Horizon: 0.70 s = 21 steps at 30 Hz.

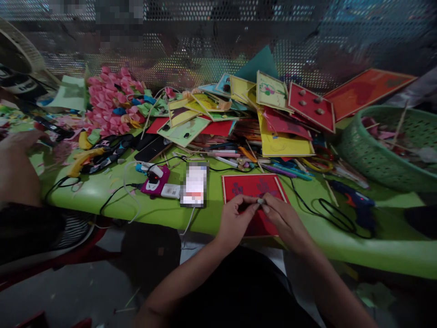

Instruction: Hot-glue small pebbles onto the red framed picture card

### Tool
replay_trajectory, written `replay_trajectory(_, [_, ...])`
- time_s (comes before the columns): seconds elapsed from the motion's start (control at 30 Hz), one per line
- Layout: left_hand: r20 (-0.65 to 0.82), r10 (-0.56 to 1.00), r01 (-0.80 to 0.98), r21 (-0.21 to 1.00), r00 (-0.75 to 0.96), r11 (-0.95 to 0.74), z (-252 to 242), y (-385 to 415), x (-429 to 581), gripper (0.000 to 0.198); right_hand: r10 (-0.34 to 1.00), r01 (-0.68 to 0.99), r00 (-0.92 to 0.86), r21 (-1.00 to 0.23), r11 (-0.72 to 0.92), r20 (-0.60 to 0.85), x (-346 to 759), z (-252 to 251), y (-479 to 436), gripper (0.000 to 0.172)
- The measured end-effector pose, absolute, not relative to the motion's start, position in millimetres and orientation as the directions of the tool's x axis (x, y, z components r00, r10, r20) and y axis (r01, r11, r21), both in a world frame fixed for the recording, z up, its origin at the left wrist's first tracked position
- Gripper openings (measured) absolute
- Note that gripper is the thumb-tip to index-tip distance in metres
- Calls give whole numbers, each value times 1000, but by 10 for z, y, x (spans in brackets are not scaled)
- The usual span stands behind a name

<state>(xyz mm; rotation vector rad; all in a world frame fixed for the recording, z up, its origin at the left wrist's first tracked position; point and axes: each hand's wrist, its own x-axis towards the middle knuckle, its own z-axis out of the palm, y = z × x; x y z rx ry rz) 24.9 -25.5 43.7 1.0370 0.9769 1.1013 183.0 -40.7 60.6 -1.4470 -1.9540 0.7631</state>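
Observation:
Over a red card [253, 230] with light strips along its edges, my left hand [239, 216] and my right hand [283, 218] meet fingertip to fingertip. Between them they pinch a small greyish pebble-like piece [261, 201]; its exact kind is too small to tell. Dark purple figures show on the card's upper half, while my hands cover part of its middle. The card lies flat near the front edge of the green table [211, 218]. Just left of it is a lit phone [194, 186] on a white cable.
A pink power adapter [155, 182] sits left of the phone. A blue glue gun [360, 200] with a looping black cord lies right, before a green basket [385, 146]. Decorated cards [287, 141] and pens pile up behind. At the left edge is another person's hand [18, 168].

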Motion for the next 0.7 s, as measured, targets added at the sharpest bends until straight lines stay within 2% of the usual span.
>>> replay_trajectory(0.17, [-85, 982, -223, 967, 171, 122, 457, -261, 227, 12, 964, 652, -239, -717, 246, 113, 1810, 638, -395, 31])
replay_trajectory(0.37, [-46, 985, -197, 977, 166, 78, 511, -283, 211, 8, 954, 697, -245, -653, 297, 172, 1789, 621, -384, 26])
replay_trajectory(0.5, [-72, 983, -210, 972, 170, 108, 478, -278, 225, 10, 954, 689, -243, -660, 299, 178, 1801, 621, -394, 22])
replay_trajectory(0.7, [-69, 984, -216, 971, 165, 104, 436, -287, 242, 11, 956, 662, -253, -694, 283, 149, 1810, 624, -404, 30])
